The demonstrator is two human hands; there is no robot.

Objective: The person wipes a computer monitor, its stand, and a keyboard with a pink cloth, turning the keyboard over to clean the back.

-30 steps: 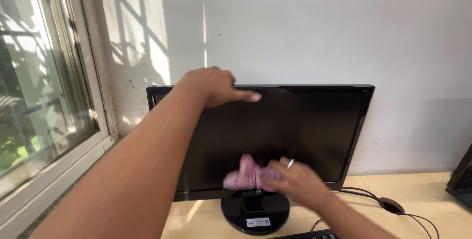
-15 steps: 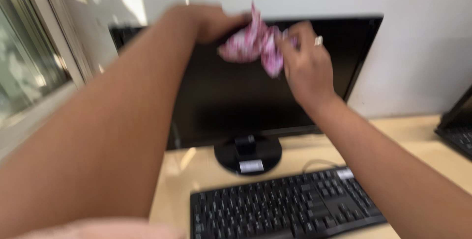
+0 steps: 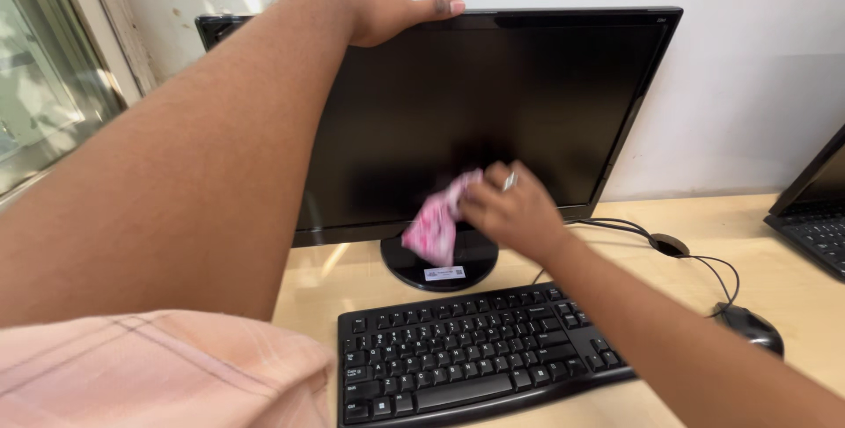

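From the head view, our left hand [image 3: 378,10] clamps over the monitor [image 3: 493,102] top edge, while our right hand [image 3: 510,212] pinches a pink cloth [image 3: 433,226] against the screen's lower middle; wiping looks partway done, though glare hides remaining smudges.

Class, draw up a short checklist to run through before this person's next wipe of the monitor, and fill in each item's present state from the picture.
1. Left hand steadies the monitor by its top edge: ok.
2. Right hand has a grip on the pink cloth: ok.
3. Cloth lies flat on the screen: not ok, it is bunched and hangs near the lower edge.
4. Screen is dark: ok.
5. Keyboard sits apart from the stand: ok.
6. Screen is free of smears: cannot tell.
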